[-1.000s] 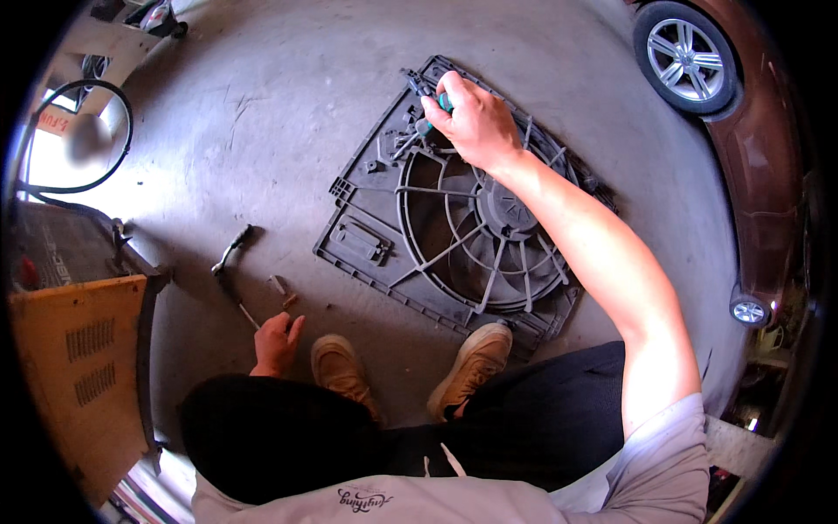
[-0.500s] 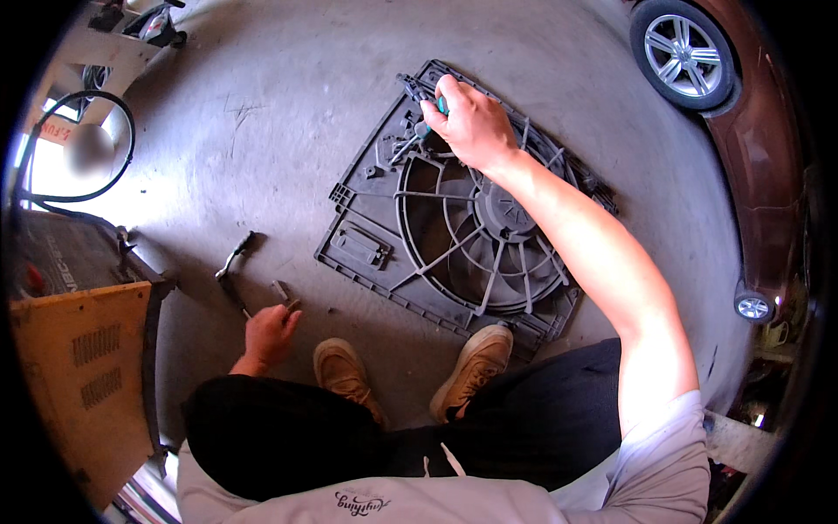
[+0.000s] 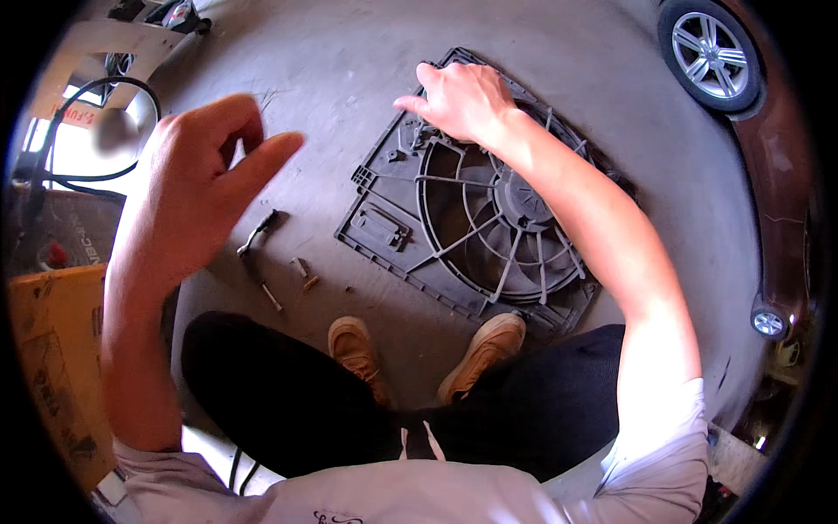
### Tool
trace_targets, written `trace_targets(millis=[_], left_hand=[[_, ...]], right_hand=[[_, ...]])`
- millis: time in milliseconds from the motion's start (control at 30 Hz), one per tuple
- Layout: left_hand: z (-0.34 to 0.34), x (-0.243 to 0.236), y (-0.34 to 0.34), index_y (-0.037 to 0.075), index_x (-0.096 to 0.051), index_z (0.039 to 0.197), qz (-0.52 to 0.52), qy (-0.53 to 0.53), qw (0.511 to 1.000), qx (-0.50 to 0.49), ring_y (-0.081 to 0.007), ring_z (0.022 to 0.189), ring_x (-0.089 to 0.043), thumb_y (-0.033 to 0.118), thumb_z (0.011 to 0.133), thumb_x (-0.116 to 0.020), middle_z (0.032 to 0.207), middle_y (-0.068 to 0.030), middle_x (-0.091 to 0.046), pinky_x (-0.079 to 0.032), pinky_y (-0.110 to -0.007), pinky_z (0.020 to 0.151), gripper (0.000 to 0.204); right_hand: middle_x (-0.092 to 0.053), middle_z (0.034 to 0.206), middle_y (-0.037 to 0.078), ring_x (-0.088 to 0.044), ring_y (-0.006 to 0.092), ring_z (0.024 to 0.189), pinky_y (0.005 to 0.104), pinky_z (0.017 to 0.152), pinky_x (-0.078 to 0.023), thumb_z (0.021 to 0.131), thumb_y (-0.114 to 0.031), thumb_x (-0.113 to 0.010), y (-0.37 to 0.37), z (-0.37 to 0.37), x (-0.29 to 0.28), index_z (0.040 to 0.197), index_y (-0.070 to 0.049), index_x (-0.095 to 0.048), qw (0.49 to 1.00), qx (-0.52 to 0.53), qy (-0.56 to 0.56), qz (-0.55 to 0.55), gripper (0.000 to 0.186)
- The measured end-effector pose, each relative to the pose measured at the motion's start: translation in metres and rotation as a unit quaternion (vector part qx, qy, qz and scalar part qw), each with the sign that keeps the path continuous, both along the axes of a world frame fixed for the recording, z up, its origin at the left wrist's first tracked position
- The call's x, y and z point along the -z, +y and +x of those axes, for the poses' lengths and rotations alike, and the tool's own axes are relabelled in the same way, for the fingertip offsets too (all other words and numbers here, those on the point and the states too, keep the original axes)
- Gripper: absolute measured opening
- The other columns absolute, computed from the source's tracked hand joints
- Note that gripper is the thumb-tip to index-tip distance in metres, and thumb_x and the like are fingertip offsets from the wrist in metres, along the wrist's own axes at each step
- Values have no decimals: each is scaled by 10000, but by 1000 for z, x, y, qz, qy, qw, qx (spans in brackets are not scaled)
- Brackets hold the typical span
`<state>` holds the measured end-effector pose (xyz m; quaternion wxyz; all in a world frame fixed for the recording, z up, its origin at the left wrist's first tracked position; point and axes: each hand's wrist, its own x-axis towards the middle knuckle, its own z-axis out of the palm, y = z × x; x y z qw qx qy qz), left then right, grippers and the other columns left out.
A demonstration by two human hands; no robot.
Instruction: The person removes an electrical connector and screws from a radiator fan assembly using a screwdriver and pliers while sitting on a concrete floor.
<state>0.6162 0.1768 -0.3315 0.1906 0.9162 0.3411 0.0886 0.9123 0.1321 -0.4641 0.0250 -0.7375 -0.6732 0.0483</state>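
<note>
A black car radiator fan with its square shroud (image 3: 375,229) lies flat on the floor ahead of me, a round motor hub (image 3: 524,203) in its middle. My right hand (image 3: 467,100) is over the shroud's far left corner. Its thumb points left, its other fingers bend downward, and whatever they grip is hidden beneath the hand. Raised close to the camera, my left hand (image 3: 196,179) has curled fingers with the thumb apart, and nothing shows in it. On the floor beyond it lies a dark-handled tool (image 3: 260,231) with a thin metal shaft.
Small metal pieces (image 3: 301,267) lie between the tool and my left shoe (image 3: 352,345). An orange and dark machine (image 3: 57,349) stands at the left, below a looped black hose (image 3: 157,131). At the right is a brown car with its wheel (image 3: 711,54).
My left hand has risen from the small pieces on the floor toward the camera. My right hand stays at the shroud corner, its thumb now stretched outward; the teal item under it no longer shows.
</note>
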Motion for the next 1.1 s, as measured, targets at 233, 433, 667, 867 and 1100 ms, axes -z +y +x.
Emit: trace_targets(millis=[233, 433, 667, 867, 1100], left_hand=[[38, 21, -25, 20, -645, 765, -28, -1, 1000, -8, -98, 549, -406, 293, 956, -787, 610, -22, -533, -317, -299, 487, 363], [35, 49, -1, 10, -649, 748, -75, 5, 995, -58, -127, 561, -426, 299, 955, -783, 611, -43, -534, -358, -343, 513, 380], [44, 49, 2, 4, -644, 755, -100, 48, 991, -70, -122, 576, -433, 341, 960, -773, 622, -45, -533, -364, -341, 523, 415], [50, 54, 5, -10, -637, 777, -146, 34, 987, -54, -128, 577, -438, 354, 961, -770, 622, -51, -517, -376, -354, 527, 429], [57, 54, 5, -16, -636, 795, -179, 57, 980, -59, -124, 589, -448, 333, 969, -760, 626, -52, -517, -386, -354, 535, 409]], right_hand=[[-673, 931, 221, -666, 455, 980, 522, 842, -526, 957, -330, -696, 17, 24, 19, 1025, -45, -549, 978, -177, 104, 37, 328], [-641, 1022, 177, -668, 405, 1007, 507, 850, -524, 912, -299, -767, 3, 19, 25, 1125, -76, -582, 977, -155, 131, 64, 359], [-687, 874, 199, -667, 338, 847, 450, 779, -521, 993, -311, -698, 15, -36, 67, 909, 8, -643, 825, 179, 428, 322, 335], [-564, 576, 12, -509, 99, 576, 284, 588, -408, 909, -280, -745, 35, 0, 60, 616, -20, -622, 757, -35, 651, 35, 410], [-623, 662, 31, -540, 101, 638, 284, 633, -433, 961, -217, -699, 32, -45, 69, 682, -22, -630, 684, 240, 606, 328, 348]])
